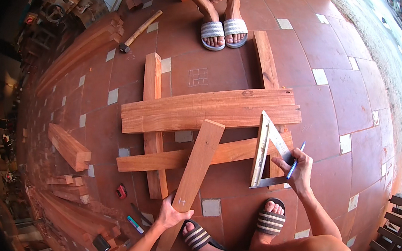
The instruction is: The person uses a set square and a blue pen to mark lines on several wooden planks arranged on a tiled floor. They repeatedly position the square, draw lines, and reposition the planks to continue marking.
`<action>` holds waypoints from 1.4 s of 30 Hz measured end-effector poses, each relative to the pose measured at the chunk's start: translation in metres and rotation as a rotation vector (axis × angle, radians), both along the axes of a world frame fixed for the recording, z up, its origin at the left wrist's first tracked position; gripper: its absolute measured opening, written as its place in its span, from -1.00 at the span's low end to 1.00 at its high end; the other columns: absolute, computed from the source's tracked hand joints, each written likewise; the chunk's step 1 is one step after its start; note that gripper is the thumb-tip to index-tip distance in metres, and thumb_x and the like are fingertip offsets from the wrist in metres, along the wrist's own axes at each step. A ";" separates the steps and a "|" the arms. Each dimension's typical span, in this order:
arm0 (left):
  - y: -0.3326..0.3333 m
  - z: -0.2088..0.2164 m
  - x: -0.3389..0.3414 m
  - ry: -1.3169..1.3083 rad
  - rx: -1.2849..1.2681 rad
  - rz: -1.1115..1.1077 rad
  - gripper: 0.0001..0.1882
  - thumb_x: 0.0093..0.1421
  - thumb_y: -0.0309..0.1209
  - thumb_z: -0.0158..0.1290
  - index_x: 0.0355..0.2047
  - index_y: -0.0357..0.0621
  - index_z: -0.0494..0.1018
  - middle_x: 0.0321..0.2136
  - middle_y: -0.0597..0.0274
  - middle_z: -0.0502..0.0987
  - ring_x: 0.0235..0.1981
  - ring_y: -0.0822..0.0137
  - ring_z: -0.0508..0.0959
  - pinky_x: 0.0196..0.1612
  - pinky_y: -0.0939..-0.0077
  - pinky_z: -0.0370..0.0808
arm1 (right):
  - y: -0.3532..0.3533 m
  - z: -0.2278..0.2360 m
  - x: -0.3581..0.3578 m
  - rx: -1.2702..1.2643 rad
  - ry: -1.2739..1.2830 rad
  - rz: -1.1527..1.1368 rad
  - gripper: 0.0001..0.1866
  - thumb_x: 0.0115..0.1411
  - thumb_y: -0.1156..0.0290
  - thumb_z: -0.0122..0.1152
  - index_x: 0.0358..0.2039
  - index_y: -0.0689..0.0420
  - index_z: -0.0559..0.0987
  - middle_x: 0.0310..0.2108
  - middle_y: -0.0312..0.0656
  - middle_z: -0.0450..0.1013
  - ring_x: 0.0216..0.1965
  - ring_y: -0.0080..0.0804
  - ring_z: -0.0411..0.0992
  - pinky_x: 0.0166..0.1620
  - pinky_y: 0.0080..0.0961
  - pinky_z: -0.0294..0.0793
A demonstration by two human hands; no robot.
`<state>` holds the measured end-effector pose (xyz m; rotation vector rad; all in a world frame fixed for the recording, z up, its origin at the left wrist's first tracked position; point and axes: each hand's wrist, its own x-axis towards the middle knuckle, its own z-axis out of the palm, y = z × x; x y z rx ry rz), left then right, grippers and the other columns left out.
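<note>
Nearest, the left hand [170, 214] grips a slanted wooden board [193, 178], while the right hand [297, 169] clasps a blue pen [295, 161] and a metal square [266, 153]. Beyond lie crossed planks [209, 111], then another person's sandalled feet [223, 27].

The other person [218, 6] is cut off above the shins by the top edge. Left clutter [35, 226] is too dark to tell.
</note>
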<state>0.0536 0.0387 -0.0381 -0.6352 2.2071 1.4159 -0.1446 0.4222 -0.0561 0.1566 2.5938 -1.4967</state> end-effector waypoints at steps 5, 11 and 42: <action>-0.002 -0.011 0.003 0.046 -0.010 -0.004 -0.06 -0.11 -0.21 0.51 0.26 -0.35 0.40 0.06 -0.02 0.61 0.07 0.19 0.61 0.18 0.26 0.55 | -0.036 0.019 0.009 -0.032 -0.144 0.069 -0.52 0.11 0.16 0.67 -0.49 0.29 0.57 -0.66 -0.21 0.42 -0.56 -0.55 0.31 -0.47 -0.37 0.38; -0.010 0.004 -0.010 0.031 0.042 -0.039 0.01 -0.05 -0.06 0.53 0.31 -0.36 0.37 0.10 -0.06 0.59 0.15 0.14 0.58 0.24 0.21 0.51 | -0.089 0.019 0.029 -0.173 -0.125 0.167 -0.65 0.29 0.19 0.49 -0.36 0.27 0.65 -0.63 -0.09 0.49 -0.58 -0.42 0.46 -0.45 -0.34 0.47; 0.030 0.029 -0.132 0.556 -0.093 0.179 -0.48 0.36 -0.56 0.25 0.31 -0.37 0.47 -0.26 0.25 0.53 -0.25 0.52 0.50 -0.15 0.59 0.50 | -0.136 0.030 0.052 -0.361 -0.199 0.339 -0.82 0.41 0.53 0.23 -0.04 0.32 0.63 -0.53 -0.23 0.54 -0.48 -0.61 0.46 -0.34 -0.52 0.52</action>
